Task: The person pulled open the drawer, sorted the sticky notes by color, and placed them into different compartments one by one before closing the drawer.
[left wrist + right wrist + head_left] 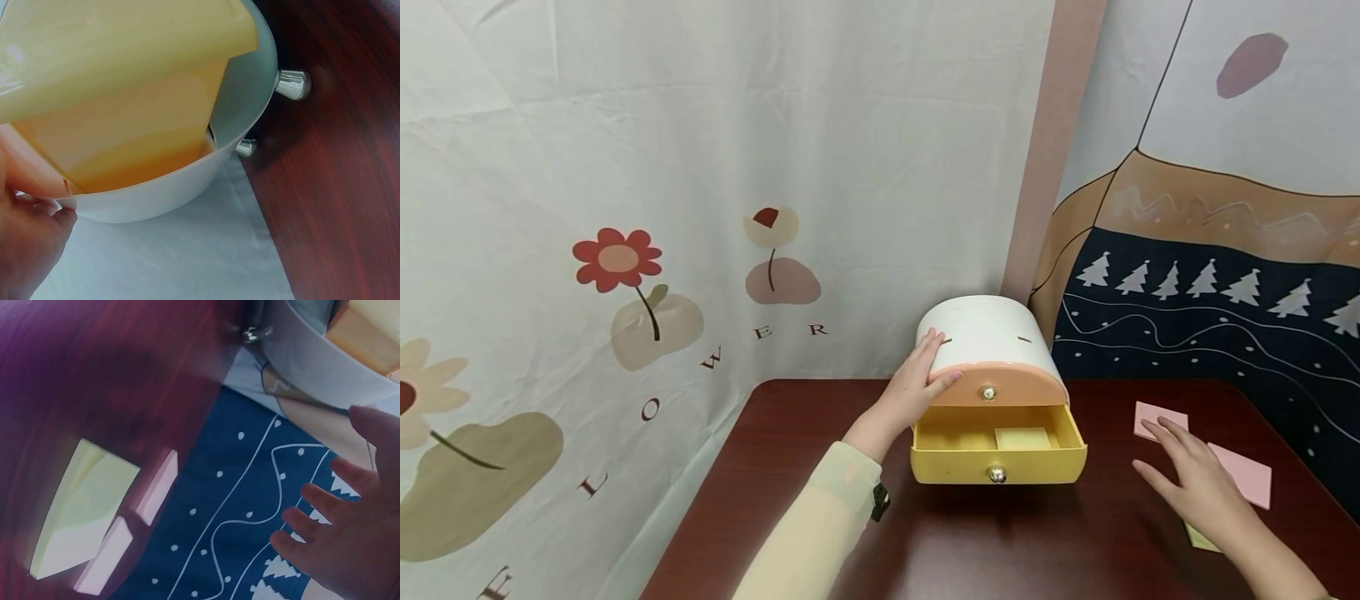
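A small rounded white drawer box (988,329) stands on the table, its peach upper drawer (1022,385) closed. The yellow lower drawer (955,467) is pulled out, with a pale yellow sticky note pad (1022,438) inside. My left hand (910,387) rests on the box's left side, fingers extended along the white top and thumb across the peach front. To the right, my right hand (1206,492) holds nothing, its fingers spread above the table. Near it lie two pink sticky note pads (1247,477) and a yellow-green pad (94,515), partly hidden by the hand in the head view.
The dark red-brown table (760,500) ends against a white printed cloth (865,167) behind and to the left. A navy cloth with white trees (1195,333) hangs along the right. Round metal knobs (997,474) stick out from the drawer fronts.
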Motion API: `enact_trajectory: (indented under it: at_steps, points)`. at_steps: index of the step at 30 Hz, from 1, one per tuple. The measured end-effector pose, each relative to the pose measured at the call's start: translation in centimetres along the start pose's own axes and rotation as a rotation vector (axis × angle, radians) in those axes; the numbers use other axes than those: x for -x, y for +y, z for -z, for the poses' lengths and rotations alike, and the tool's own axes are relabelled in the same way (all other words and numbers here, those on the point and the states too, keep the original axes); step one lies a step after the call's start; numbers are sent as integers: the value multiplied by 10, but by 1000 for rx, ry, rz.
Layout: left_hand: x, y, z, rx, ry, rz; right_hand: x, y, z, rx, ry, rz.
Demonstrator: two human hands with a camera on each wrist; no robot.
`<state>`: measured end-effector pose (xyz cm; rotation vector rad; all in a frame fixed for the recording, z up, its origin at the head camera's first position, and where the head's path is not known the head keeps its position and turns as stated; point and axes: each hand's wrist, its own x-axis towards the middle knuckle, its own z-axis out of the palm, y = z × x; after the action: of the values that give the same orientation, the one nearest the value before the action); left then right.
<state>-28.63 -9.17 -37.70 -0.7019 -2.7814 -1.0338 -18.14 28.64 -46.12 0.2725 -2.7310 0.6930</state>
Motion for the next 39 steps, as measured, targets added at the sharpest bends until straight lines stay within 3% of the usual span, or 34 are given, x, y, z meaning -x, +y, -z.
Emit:
enact_trajectory:
  at_steps: [8,17,27,39]
  points:
    - [0,0,0,-4,-4,7,8,28,0,43,-149,-78]
    - [0,0,-2,-7,-14,7,12,53,5,94,-231,-180]
    - [0,-2,-3,-5,-8,2,17,73,4,130,-415,-369]
    - [-2,-1,-2,-11,0,2,21,88,-3,197,-435,-394]
